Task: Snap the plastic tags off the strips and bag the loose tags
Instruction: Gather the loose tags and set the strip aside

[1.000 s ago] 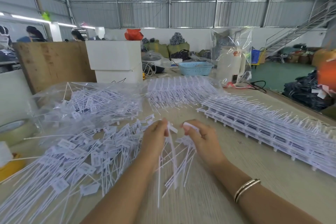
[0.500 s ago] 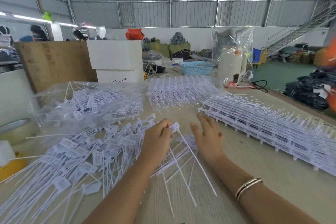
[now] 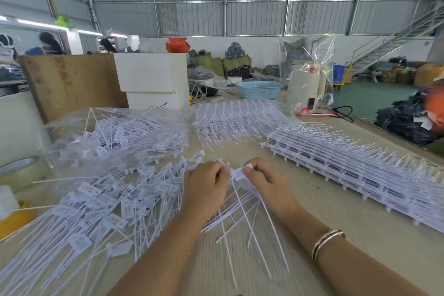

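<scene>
While both hands (image 3: 236, 181) pinch tag strip (image 3: 240, 173), loose tags (image 3: 96, 211) lie L.

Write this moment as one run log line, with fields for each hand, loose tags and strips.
left hand: grips tags | right hand: pinches tag | loose tags: piled left | strips: stacked right

The wooden table (image 3: 336, 235) has a pale, light-brown top. On its left side lies a big heap of loose tags (image 3: 96, 204), white, with long thin tails. Behind the heap is a clear plastic bag (image 3: 120, 132) with more tags inside. On the right side a long stack of uncut strips (image 3: 360, 170) runs along the table edge. A second bundle of strips (image 3: 240, 120) lies further back. At the far left stand a roll of tape (image 3: 16, 170) and a yellow object (image 3: 14, 221). A white box (image 3: 153, 79) stands behind.
</scene>
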Tool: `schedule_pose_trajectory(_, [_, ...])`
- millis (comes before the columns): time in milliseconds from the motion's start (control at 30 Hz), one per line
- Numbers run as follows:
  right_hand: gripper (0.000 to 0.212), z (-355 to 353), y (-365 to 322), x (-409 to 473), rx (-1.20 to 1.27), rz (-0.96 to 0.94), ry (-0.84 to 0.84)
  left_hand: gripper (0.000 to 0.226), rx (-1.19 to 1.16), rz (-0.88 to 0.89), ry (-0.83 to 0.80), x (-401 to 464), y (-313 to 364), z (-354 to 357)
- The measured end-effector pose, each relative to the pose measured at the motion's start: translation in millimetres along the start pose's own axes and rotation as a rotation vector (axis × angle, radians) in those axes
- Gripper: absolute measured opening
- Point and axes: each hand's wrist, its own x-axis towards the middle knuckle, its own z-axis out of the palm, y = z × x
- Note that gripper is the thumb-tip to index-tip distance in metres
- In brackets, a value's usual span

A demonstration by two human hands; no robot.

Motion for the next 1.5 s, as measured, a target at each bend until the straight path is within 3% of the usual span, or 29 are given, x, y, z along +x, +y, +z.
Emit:
schedule_pose_trajectory(233, [0.02, 0, -4, 2, 0.282, 0.058, -0.198, 0.034, 0.003, 0.101, -0.079, 0, 3, -4])
schedule_pose_trajectory(400, [0.014, 3, -3, 1, 0.223, 0.004, -0.198, 0.04, -0.106, -0.012, -0.196, 1, -4, -1])
schedule_pose_trajectory(567, [0.015, 7, -3, 1, 0.132, -0.11, -0.096, 0.037, -0.292, -0.176, -0.22, 5, 1, -1])
schedule_pose_trajectory(667, [0.02, 5, -3, 0, 0.292, -0.116, 0.064, 0.031, -0.576, -0.385, -0.111, 5, 1, -4])
schedule_pose_trajectory(733, [0.017, 0, -2, 1, 0.359, -0.052, 0.135, 0.032, -0.619, -0.444, -0.007, 7, -5, -8])
schedule_pose_trajectory(767, [0.015, -2, -1, 1, 0.362, 0.0, 0.156, 0.029, -0.641, -0.433, 0.018, 7, -6, -10])
schedule_pose_trajectory(867, [0.016, -4, 5, 3, 0.229, 0.187, 0.193, 0.048, -0.676, -0.315, 0.008, 4, -2, -13])
schedule_pose_trajectory(933, [0.022, -1, 6, 3, 0.113, 0.278, 0.204, 0.032, -0.625, -0.243, -0.031, 1, 5, -13])
schedule_pose_trajectory(1000, [0.027, 0, 8, 6, -0.053, 0.321, 0.196, 0.022, -0.562, -0.185, -0.099, 1, 6, -11])
schedule_pose_trajectory(1133, [0.051, 0, 8, 11, -0.388, 0.36, 0.08, 0.038, -0.51, -0.172, -0.144, -1, 3, -10])
schedule_pose_trajectory(1200, [0.054, 1, 5, 8, -0.353, 0.296, 0.096, 0.035, -0.509, -0.168, -0.189, 0, 2, -10])
schedule_pose_trajectory(1333, [0.019, 2, -3, 4, -0.169, 0.062, 0.099, 0.025, -0.531, -0.187, -0.232, 1, 1, -3])
schedule_pose_trajectory(1500, [0.024, 8, -6, 0, -0.023, 0.053, -0.041, 0.019, -0.682, -0.223, -0.101, 2, 2, 0])
